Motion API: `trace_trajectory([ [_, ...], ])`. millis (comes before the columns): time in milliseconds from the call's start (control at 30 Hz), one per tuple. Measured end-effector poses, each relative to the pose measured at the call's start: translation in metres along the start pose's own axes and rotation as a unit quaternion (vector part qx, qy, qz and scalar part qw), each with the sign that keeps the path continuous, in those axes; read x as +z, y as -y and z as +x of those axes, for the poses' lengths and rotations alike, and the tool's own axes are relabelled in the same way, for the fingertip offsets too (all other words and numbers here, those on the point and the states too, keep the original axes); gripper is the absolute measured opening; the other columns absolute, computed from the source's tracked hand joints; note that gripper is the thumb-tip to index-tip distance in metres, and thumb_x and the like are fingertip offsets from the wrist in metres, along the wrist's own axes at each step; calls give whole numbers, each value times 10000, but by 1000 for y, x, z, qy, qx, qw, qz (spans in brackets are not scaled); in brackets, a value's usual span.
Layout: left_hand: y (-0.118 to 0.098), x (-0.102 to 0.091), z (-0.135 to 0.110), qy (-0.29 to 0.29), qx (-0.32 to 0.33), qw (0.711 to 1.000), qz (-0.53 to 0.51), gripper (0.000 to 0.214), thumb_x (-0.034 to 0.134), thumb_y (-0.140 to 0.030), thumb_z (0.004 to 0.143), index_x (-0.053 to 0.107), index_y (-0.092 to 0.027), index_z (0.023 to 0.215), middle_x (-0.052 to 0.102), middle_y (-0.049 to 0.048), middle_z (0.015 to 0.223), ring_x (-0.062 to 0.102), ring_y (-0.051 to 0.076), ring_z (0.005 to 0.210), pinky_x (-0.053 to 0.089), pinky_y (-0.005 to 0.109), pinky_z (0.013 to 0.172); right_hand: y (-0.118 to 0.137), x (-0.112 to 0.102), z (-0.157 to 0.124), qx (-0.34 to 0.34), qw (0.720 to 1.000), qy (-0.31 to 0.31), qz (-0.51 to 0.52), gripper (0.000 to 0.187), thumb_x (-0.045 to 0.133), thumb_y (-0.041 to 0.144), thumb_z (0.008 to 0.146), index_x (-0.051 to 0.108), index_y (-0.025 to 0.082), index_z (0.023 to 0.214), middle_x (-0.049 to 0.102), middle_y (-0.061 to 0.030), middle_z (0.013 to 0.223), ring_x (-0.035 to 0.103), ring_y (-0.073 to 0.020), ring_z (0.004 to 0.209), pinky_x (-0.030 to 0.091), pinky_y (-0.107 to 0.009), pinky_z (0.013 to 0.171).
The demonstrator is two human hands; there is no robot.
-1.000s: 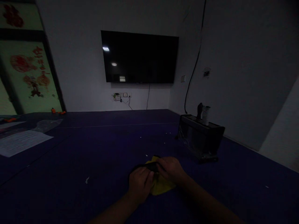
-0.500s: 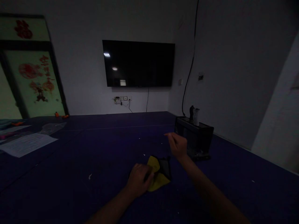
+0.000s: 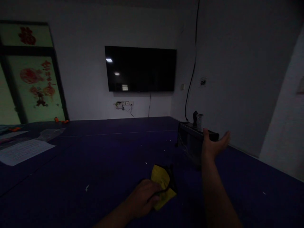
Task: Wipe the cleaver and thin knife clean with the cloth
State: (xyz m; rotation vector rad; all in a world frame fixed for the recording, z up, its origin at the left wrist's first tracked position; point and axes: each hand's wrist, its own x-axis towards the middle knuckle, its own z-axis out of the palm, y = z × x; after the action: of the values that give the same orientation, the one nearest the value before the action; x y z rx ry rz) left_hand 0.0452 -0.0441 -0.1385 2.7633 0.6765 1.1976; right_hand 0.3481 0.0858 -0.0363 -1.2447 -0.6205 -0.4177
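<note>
My left hand point(image 3: 144, 197) rests low on the dark blue surface, its fingers closed on a folded yellow cloth point(image 3: 160, 176) with a dark side and dark edging. Part of the cloth is hidden under the fingers. Farther right, my right hand point(image 3: 212, 146) is raised with thumb and fingers spread, and nothing is in it. It overlaps the right part of a black, box-like case point(image 3: 190, 142) in view; whether it touches the case I cannot tell. On top of the case stand a black upright piece point(image 3: 195, 117) and a clear cylinder point(image 3: 199, 121).
Printed paper sheets point(image 3: 25, 151) and a clear plastic bag point(image 3: 50, 134) lie at the left. Small orange items point(image 3: 64, 121) sit by the door. Several white scraps dot the blue surface point(image 3: 106, 158). A black cable point(image 3: 192, 76) runs down the wall behind the case.
My right hand has moved right, in front of the case, and its fingers have gone from curled to spread. My left hand stays on the cloth, whose folds have shifted slightly.
</note>
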Motion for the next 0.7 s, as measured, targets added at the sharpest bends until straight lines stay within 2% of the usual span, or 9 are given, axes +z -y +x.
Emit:
trace_trajectory([
  [133, 1, 1, 0, -20, 4, 998, 59, 263, 381, -216, 872, 514, -172, 1095, 646, 102, 990, 582, 169, 942, 447, 315, 826, -9, 3, -8, 38, 997, 60, -30, 1098, 615, 697, 542, 224, 110, 1383, 292, -218, 1388, 246, -366, 1274, 205, -567, 978],
  [300, 4, 2, -1, -47, 15, 992, 118, 198, 408, -145, 847, 540, -163, 992, 646, 86, 884, 586, 151, 809, 444, 284, 705, -20, 4, -17, 70, 992, 102, -38, 1099, 612, 693, 536, 195, 140, 1389, 269, -222, 1397, 241, -386, 1270, 192, -636, 940],
  [467, 2, 2, -2, -61, 30, 982, 178, 133, 429, -164, 833, 548, -164, 893, 603, 49, 731, 531, 130, 660, 386, 269, 603, -29, 6, -20, 68, 992, 93, -43, 1098, 629, 668, 542, 201, 105, 1382, 304, -253, 1362, 262, -411, 1245, 200, -632, 935],
  [700, -2, 1, -1, -38, 47, 977, 202, 174, 385, -190, 841, 513, -168, 726, 529, 25, 635, 472, 126, 598, 332, 273, 556, -42, 15, -19, 37, 997, 57, -41, 1081, 646, 671, 531, 277, 70, 1351, 405, -262, 1271, 348, -414, 1183, 248, -574, 932],
])
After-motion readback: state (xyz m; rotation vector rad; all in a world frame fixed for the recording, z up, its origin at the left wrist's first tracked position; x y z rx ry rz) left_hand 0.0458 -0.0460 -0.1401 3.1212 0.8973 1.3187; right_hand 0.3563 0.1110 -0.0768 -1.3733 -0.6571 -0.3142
